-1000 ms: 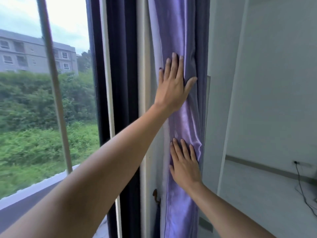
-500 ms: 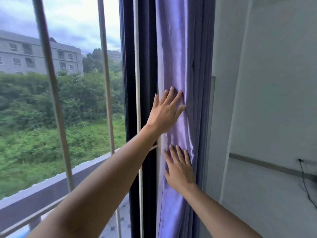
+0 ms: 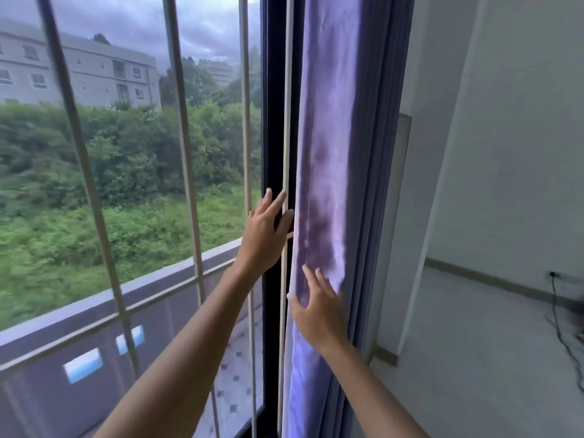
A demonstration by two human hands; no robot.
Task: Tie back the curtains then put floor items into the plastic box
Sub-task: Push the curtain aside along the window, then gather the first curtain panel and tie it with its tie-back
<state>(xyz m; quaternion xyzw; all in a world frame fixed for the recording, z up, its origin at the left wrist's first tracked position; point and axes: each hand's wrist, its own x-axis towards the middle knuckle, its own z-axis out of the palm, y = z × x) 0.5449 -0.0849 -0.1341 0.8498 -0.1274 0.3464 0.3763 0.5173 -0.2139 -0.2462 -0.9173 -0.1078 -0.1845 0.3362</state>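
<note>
Both my hands at the gathered purple curtain (image 3: 328, 153)

It hangs upright, long axis vertical. My right hand (image 3: 319, 308) presses it flat, fingers straight; left hand (image 3: 264, 238), fingers spread, against the dark window frame (image 3: 273, 105).

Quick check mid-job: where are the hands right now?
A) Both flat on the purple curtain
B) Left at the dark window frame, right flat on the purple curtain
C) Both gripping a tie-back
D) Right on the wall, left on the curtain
B: the left hand reaches with straight fingers at the dark window frame, while the right hand lies flat on the purple curtain.
</note>
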